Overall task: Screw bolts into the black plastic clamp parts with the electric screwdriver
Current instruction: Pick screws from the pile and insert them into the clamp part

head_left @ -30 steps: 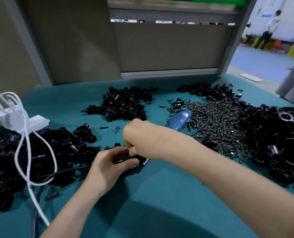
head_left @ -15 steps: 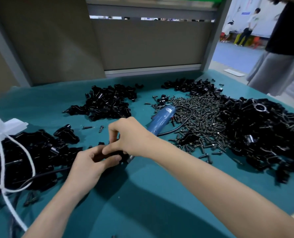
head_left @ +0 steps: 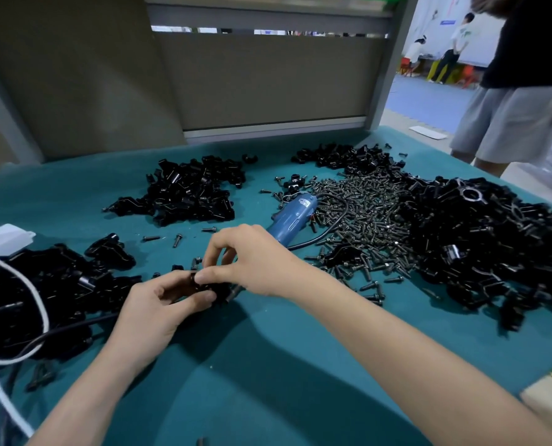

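My left hand (head_left: pixel 158 312) curls round a small black plastic clamp part (head_left: pixel 211 289) at centre frame, and my right hand (head_left: pixel 255 262) pinches its top. I judge the bolt, hidden under my fingers, should be started straight before I lift the blue electric screwdriver (head_left: pixel 292 220) lying just above.

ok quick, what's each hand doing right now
Left hand: grips a black clamp part.
Right hand: pinches the same clamp part.

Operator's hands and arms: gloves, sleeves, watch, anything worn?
Nothing worn shows. Left hand and right hand: no gloves, no rings visible. Left forearm and right forearm are uncovered to the frame edge: no sleeves, watch or wristband in view.
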`<state>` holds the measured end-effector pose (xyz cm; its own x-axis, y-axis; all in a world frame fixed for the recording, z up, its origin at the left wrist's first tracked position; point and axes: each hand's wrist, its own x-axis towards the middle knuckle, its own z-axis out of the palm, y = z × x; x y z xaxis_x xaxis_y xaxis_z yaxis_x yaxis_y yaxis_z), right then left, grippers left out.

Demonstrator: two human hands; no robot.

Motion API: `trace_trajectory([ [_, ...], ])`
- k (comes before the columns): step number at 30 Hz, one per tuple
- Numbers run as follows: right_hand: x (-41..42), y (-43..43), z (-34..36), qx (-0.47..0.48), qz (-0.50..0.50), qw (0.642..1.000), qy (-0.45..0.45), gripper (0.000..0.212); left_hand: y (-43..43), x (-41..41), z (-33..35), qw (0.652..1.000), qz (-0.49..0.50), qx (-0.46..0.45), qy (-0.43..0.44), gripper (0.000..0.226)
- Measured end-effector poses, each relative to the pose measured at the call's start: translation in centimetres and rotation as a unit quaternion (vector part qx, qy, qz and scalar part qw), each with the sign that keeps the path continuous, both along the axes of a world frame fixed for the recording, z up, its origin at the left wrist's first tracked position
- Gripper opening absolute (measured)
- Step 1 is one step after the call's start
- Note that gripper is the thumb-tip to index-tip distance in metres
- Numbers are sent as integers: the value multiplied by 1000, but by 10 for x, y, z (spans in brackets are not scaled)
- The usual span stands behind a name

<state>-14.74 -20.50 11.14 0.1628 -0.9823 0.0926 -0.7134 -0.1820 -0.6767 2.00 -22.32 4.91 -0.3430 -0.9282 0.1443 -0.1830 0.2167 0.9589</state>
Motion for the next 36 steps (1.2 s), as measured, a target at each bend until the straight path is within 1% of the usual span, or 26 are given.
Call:
trace_trajectory([
  [2,-12,-1,0,-34,-15,999,-8,17,1,-1,1,1000,5,10,19,30],
  [3,-25,-2,0,-60,-45,997,-16,13,1,-1,1,999,9,24,36,27],
  [5,-70,-6,-2,-113,-166,980,-10,3,0,-1,0,997,14,51,59,23],
  [6,-97,-6,-4,-118,-243,963,9,11,0,-1,-1,997,18,54,59,24],
  [7,-125,-4,-8,-101,-311,944,40,18,-1,0,-2,997,22,52,52,25],
  [8,-150,-1,-15,-70,-359,928,76,24,-2,0,-3,997,24,50,46,26],
  [9,-170,2,-22,-39,-384,916,112,29,-2,0,-3,997,25,50,44,25],
  [11,-192,9,-36,2,-389,907,164,34,-2,-1,-3,997,23,48,48,23],
  [14,-197,10,-44,5,-356,909,216,33,-1,-3,-1,998,19,42,50,22],
  [19,-201,9,-36,51,-295,918,261,29,-1,-3,0,997,13,47,54,21],
  [24,-211,11,-30,63,-269,921,274,23,0,-4,0,994,0,74,78,21],
  [28,-215,8,-26,72,-254,924,278,21,-2,-1,-2,994,-11,78,77,23],
  [32,-212,2,-19,82,-261,926,259,12,-3,1,-5,993,-21,81,81,28],
  [36,-209,3,-14,74,-283,930,221,11,-4,2,-5,992,-26,83,88,28],
])
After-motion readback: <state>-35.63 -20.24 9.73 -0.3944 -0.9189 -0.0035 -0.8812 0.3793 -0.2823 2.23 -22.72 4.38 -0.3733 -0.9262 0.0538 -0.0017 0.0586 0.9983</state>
